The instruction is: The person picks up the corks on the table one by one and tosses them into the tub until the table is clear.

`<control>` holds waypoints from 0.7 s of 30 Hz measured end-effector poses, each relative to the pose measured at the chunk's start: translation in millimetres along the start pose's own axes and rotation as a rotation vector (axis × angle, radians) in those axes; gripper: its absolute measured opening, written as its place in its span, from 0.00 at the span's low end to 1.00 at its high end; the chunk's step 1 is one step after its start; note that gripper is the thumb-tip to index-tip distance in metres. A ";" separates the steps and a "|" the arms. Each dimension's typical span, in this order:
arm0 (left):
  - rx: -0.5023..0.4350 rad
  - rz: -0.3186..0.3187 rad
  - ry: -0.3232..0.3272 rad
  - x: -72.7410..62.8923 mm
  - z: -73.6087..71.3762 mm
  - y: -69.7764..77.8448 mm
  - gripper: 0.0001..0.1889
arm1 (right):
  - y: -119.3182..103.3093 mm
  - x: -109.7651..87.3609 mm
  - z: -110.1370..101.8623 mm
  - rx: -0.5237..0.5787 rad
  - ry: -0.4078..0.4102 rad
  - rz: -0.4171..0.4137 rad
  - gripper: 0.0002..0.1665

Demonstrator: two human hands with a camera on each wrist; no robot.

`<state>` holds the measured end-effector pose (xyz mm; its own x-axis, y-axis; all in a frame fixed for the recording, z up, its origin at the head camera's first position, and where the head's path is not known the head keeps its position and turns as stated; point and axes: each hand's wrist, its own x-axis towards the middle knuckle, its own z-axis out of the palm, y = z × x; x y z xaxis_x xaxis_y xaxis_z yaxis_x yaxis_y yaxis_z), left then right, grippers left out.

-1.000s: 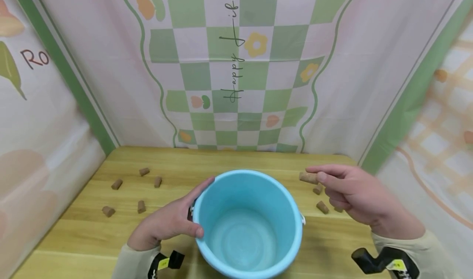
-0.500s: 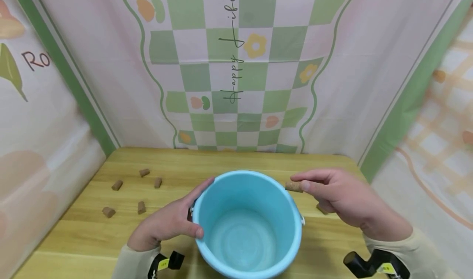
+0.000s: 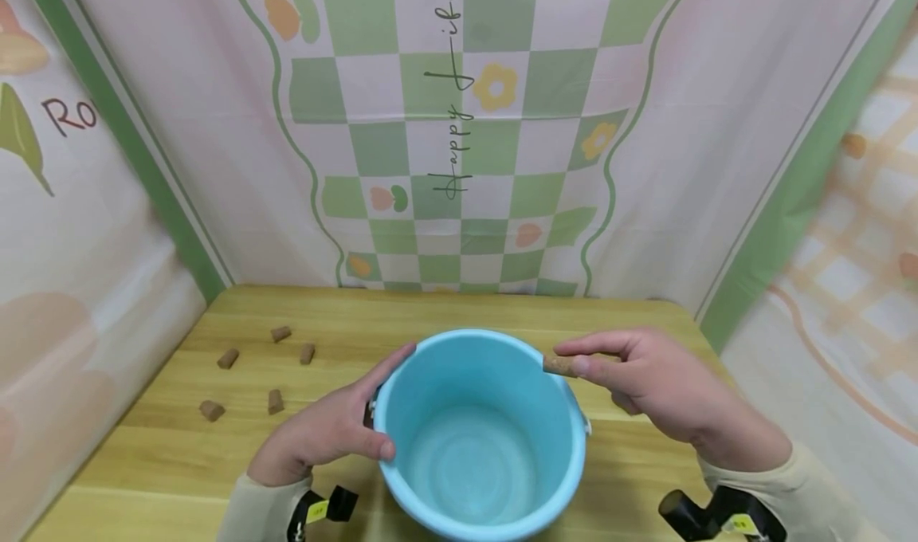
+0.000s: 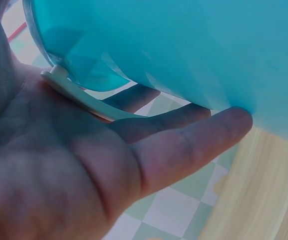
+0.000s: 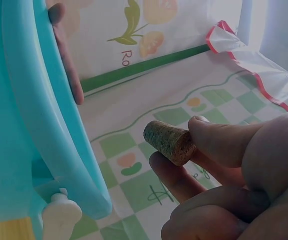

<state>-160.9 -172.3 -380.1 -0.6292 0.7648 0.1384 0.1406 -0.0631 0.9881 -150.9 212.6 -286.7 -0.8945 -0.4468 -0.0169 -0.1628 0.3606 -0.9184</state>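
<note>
A light blue bucket (image 3: pixel 482 438) stands at the middle front of the table, and its inside shows nothing but a bare floor. On its left side my left hand (image 3: pixel 333 426) holds the wall, thumb over the rim and fingers along the outside; the left wrist view shows those fingers (image 4: pixel 193 150) against the wall below the handle. My right hand (image 3: pixel 667 382) pinches a cork stopper (image 3: pixel 559 364) between thumb and fingers at the bucket's right back rim. In the right wrist view the cork (image 5: pixel 167 142) is held apart from the rim, tilted.
Several corks (image 3: pixel 276 402) lie scattered on the left part of the wooden table (image 3: pixel 165 462). Printed cloth (image 3: pixel 459 143) hangs behind and at both sides. The bucket's white handle joint (image 5: pixel 61 215) juts out on its right.
My right hand has carried the cork leftward and slightly down, from the table's right side to the bucket's rim. The left hand and bucket have stayed in place.
</note>
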 end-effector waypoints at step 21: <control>-0.005 0.005 -0.004 0.3 -0.7 -1.4 0.59 | 2.2 2.6 4.0 0.030 -0.025 -0.019 0.21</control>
<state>-161.8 -172.4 -381.4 -0.6256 0.7670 0.1426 0.1395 -0.0699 0.9878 -151.8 208.9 -290.3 -0.8804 -0.4741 -0.0088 -0.1668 0.3271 -0.9301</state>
